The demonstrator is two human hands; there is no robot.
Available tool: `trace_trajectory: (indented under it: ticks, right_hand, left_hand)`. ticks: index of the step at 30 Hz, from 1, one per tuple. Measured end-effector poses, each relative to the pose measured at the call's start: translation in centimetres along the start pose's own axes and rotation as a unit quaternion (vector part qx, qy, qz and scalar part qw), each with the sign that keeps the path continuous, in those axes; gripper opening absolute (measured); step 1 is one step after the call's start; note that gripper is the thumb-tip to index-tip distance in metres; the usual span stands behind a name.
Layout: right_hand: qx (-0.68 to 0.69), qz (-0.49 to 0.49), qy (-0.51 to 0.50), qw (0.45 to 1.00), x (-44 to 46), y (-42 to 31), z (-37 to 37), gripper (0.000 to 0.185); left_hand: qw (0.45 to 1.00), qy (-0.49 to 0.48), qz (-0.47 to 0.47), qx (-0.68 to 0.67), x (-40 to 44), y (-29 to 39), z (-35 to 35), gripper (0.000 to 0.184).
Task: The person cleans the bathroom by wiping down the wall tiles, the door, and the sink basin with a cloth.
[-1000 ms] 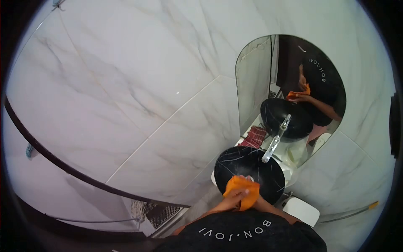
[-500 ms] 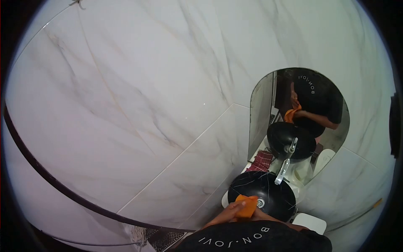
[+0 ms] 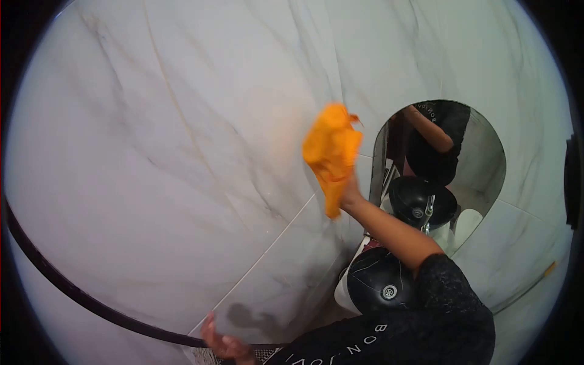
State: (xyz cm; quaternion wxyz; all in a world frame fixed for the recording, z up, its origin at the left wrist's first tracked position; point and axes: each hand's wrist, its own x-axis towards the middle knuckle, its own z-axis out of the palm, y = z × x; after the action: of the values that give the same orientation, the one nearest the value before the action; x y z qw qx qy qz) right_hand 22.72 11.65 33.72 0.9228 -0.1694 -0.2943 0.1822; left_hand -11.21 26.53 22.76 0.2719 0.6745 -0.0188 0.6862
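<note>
An orange cloth (image 3: 331,146) is spread up against the white marbled wall (image 3: 231,109), left of the mirror. Behind its lower edge, my right hand (image 3: 350,193) grips it; most of the fingers are hidden by the fabric. That arm reaches up across the black sink (image 3: 368,274). Low on the left, my left hand (image 3: 226,342) is held near the wall with its fingers apart and slightly bent, holding nothing.
A rounded mirror (image 3: 480,146) hangs on the wall above the sink, reflecting the basin and my body. Part of a dark red checked cloth (image 3: 370,244) shows behind the basin. A dark curved band (image 3: 91,298) runs along the lower left.
My right hand has lifted the orange cloth from over the sink up to the wall. My left hand has let go of it and moved out to the left.
</note>
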Motion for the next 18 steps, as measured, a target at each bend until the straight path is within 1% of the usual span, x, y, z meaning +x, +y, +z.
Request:
trace_trajectory:
  ticks: [1,2,3,4,5,6,7,8,9,10,11,12,13,14,15,16,17,18]
  right_hand:
    - [-0.163,-0.055,-0.134,0.976,1.4,1.4,1.5,0.037]
    - [-0.319,-0.107,-0.260,0.905,2.3,3.5,3.3,0.030]
    - [-0.249,-0.166,-0.315,0.900,2.1,6.6,7.5,0.030]
    - [-0.586,-0.284,-0.335,0.681,1.7,6.3,10.9,0.042]
    - [-0.654,-0.427,-0.371,0.502,0.7,7.2,13.8,0.055]
    - [-0.610,-0.484,-0.445,0.443,0.7,9.3,14.9,0.059]
    - [-0.591,-0.521,-0.477,0.389,0.9,10.6,15.9,0.057]
    - [-0.575,-0.541,-0.474,0.391,1.7,10.4,16.5,0.056]
    - [-0.558,-0.560,-0.470,0.392,3.0,9.7,17.6,0.056]
    - [-0.604,-0.569,-0.402,0.387,4.4,8.2,18.4,0.056]
    - [-0.644,-0.573,-0.334,0.380,6.3,6.0,19.1,0.056]
    - [-0.616,-0.600,-0.292,0.419,10.0,4.6,18.9,0.058]
    - [-0.557,-0.663,-0.293,0.405,12.9,1.3,20.5,0.059]
    - [-0.414,-0.574,-0.279,0.649,15.2,1.2,19.7,0.054]
    - [-0.545,-0.620,-0.193,0.531,16.5,-1.4,18.5,0.051]
    - [-0.597,-0.608,-0.133,0.506,20.0,-3.1,15.3,0.049]
    - [-0.576,-0.543,-0.133,0.597,22.4,-4.3,12.0,0.047]
    - [-0.575,-0.548,-0.038,0.606,22.8,-4.7,9.4,0.048]
  left_hand:
    - [1.000,-0.001,0.001,-0.003,0.1,-0.2,-1.3,0.037]
    - [0.994,0.007,0.030,0.109,0.3,-0.3,-2.6,0.042]
    - [0.974,0.016,0.059,0.220,0.4,-0.7,-3.4,0.046]
    - [0.975,0.016,0.063,0.215,0.5,-1.5,-3.9,0.046]
    - [0.958,0.005,0.112,0.263,0.7,-2.4,-4.2,0.046]
    - [0.937,-0.006,0.160,0.310,0.9,-3.1,-4.4,0.046]
    - [0.938,-0.005,0.164,0.305,0.9,-3.4,-4.7,0.046]
    - [0.904,-0.035,0.133,0.405,0.9,-3.3,-5.1,0.046]
    - [0.857,-0.064,0.100,0.501,1.2,-3.7,-5.4,0.045]
    - [0.896,-0.022,0.154,0.416,1.9,-4.6,-5.2,0.044]
    - [0.896,-0.018,0.155,0.416,1.7,-5.2,-5.7,0.044]
    - [0.869,-0.052,0.147,0.470,1.0,-5.7,-6.5,0.043]
    - [0.837,-0.086,0.139,0.522,0.6,-6.1,-6.9,0.044]
    - [0.806,-0.088,0.206,0.548,1.1,-6.2,-6.7,0.041]
    - [0.807,-0.089,0.206,0.546,0.8,-6.6,-6.7,0.041]
    - [0.807,-0.067,0.198,0.553,0.3,-7.0,-6.7,0.041]
    - [0.806,-0.045,0.188,0.559,-0.2,-7.3,-6.8,0.041]
    - [0.804,-0.028,0.224,0.551,1.3,-6.7,-6.0,0.041]
